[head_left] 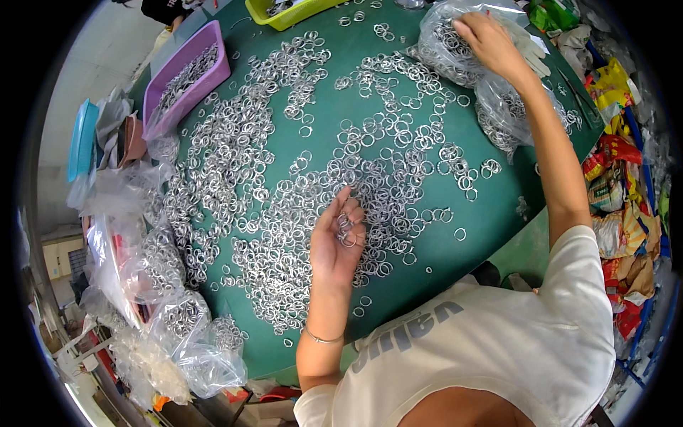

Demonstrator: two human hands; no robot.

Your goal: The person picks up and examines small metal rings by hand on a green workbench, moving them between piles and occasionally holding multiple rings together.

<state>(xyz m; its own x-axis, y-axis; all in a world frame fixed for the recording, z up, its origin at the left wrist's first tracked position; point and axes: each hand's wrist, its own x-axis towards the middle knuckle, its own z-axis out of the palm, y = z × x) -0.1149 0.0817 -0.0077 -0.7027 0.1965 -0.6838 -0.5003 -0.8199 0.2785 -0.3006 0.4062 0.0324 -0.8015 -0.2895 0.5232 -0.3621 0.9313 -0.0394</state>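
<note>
My left hand (337, 238) is palm up over a wide spread of silver metal rings (284, 263), its fingers curled round a few rings (346, 229). More loose rings lie beside and beyond it. My right hand (492, 44) reaches to the far right, at the mouth of a clear plastic bag (435, 34) filled with rings. Its fingers are bent together over the rings in the bag, and whatever is between the fingertips is hidden. Below that forearm, a second clear bag of rings (499, 117) rests on the green table (455, 274).
A purple bin of rings (223, 53) stands at the far left, a yellow-green tray (286, 19) at the far edge. Several clear bags of rings (171, 274) crowd the left edge. Colourful packaging (615, 192) is heaped at the right. Another person's dark clothing (162, 10) shows far left.
</note>
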